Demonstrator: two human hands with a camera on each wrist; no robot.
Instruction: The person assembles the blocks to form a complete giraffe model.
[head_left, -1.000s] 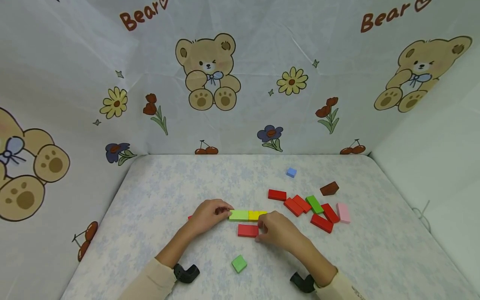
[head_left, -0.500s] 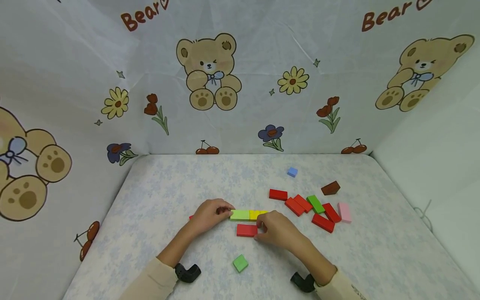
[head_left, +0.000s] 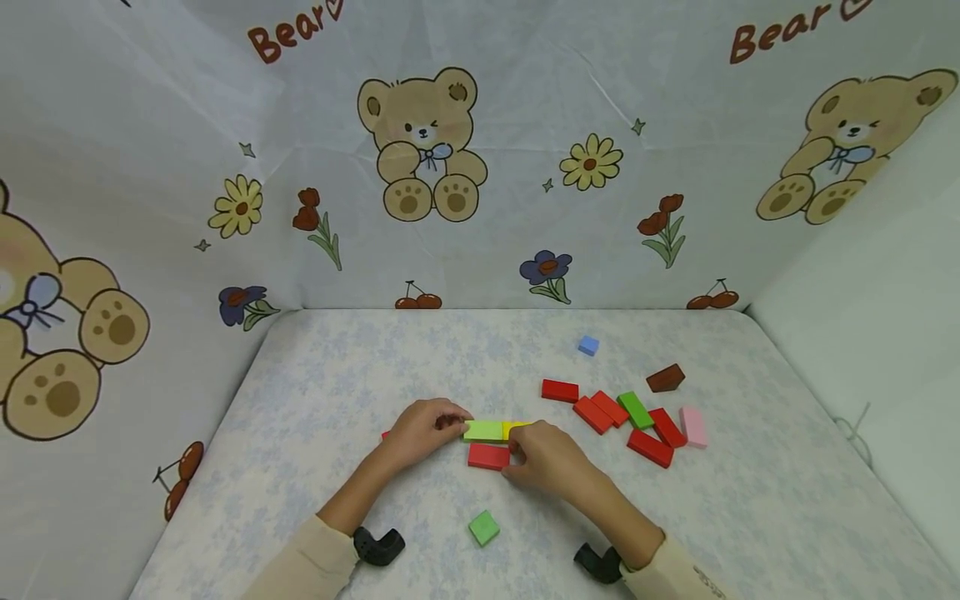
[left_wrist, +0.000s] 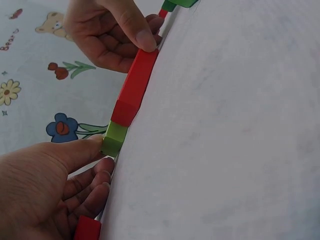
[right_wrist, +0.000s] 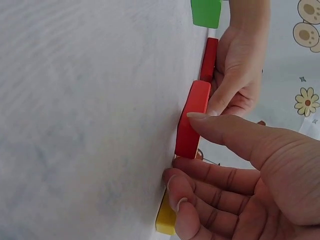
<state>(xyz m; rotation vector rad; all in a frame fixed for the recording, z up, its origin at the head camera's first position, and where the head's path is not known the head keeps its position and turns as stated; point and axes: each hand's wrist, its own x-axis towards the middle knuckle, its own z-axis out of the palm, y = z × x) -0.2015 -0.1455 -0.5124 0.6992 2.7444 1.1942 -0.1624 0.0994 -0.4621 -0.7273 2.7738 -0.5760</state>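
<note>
In the head view, a light green block [head_left: 483, 431] and a yellow block [head_left: 510, 430] lie end to end. My left hand [head_left: 423, 435] has its thumb and fingertips at the left end of the light green block, thumb touching it in the left wrist view. Just in front of this row lies a red block [head_left: 488, 457]. My right hand [head_left: 551, 458] holds the red block's right end, its thumb [right_wrist: 212, 125] pressed on the block and its other fingers curled behind. The right fingers cover part of the yellow block. Another red block [right_wrist: 209, 59] sits beside the left hand, mostly hidden in the head view.
Nearest me on the patterned table [head_left: 315, 350] lies a green block [head_left: 484, 527]. Several red blocks [head_left: 592, 414], a longer green block [head_left: 635, 410], a pink block [head_left: 693, 427] and a brown block [head_left: 666, 378] lie loose at the right. A small blue block [head_left: 588, 345] is farther back.
The right hand has slid the front red block slightly left and closer to the green and yellow row. The left hand stays at the light green block's end.
</note>
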